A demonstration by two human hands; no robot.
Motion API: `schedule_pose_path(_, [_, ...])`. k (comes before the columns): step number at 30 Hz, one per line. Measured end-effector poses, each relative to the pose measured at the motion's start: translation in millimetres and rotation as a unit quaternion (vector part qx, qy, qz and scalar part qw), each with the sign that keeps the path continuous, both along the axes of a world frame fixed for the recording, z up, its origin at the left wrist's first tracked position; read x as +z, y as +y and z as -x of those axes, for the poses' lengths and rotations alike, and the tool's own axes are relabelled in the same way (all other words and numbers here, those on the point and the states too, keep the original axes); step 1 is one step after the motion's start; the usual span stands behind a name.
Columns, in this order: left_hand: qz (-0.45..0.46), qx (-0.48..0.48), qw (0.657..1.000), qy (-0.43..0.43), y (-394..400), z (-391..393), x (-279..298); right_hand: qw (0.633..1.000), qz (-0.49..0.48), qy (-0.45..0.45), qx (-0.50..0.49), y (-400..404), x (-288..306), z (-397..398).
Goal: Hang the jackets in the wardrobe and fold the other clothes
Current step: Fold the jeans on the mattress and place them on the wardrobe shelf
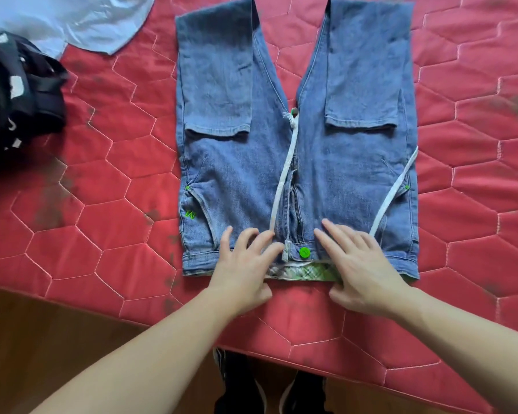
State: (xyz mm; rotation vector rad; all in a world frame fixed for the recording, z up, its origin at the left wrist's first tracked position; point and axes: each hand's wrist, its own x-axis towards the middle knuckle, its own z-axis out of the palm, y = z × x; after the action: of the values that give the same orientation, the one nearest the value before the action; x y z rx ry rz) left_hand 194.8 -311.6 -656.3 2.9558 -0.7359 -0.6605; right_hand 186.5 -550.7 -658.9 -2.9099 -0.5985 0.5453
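Denim jeans (296,162) lay on the red quilt (117,189) w/ legs doubled back toward the waistband, both hands, left hand (245,264) & right hand (362,264), flat, fingers spread, gripping nothing, so folding looked approx half done; white garment (72,22) & black clothes (15,91), far left of the hands, apparently unfolded.

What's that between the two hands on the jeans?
In the head view, the left hand and right hand flank the jeans' green button, open zip and a white drawstring.
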Motion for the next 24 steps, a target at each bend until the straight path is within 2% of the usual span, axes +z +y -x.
schedule_pose_path(2, [-0.007,0.016,1.000,0.024,-1.3,0.9,-2.0,1.000,0.019,0.009,0.008,4.3,0.7,4.8])
schedule_pose_path(5, [-0.024,-0.026,0.999,0.008,0.1,-8.4,2.4,0.999,0.014,-0.033,0.011,2.4,-0.8,-2.8])
schedule_pose_path(7, [-0.024,-0.023,0.999,-0.007,4.6,-20.9,7.4,0.999,-0.021,-0.036,-0.018,2.3,4.1,-14.1])
schedule_pose_path(9, [-0.014,0.014,1.000,0.017,7.4,-37.1,17.6,0.996,-0.022,-0.007,-0.081,5.9,16.5,-31.4])
schedule_pose_path(11, [-0.012,0.034,0.998,0.057,9.3,-50.5,33.9,0.991,-0.003,0.049,-0.128,6.7,30.4,-45.4])
schedule_pose_path(13, [-0.006,0.051,0.992,0.116,10.7,-62.2,52.7,0.982,-0.007,0.137,-0.130,4.4,47.5,-61.4])
schedule_pose_path(16, [-0.019,0.062,0.945,0.321,11.3,-91.7,89.9,0.950,0.059,0.301,-0.059,7.7,87.2,-90.6])
schedule_pose_path(18, [-0.080,0.027,0.921,0.381,8.5,-114.9,111.9,0.919,0.108,0.378,-0.016,16.2,109.9,-106.2])
schedule_pose_path(19, [-0.104,0.013,0.919,0.380,6.3,-125.0,119.5,0.910,0.119,0.397,-0.007,18.7,117.6,-112.5])
schedule_pose_path(21, [-0.111,0.019,0.934,0.340,2.9,-143.2,125.1,0.920,0.117,0.374,-0.016,18.8,126.3,-127.3])
schedule_pose_path(24, [-0.030,0.096,0.974,0.204,5.6,-175.0,116.7,0.965,0.088,0.240,-0.059,16.0,120.9,-162.4])
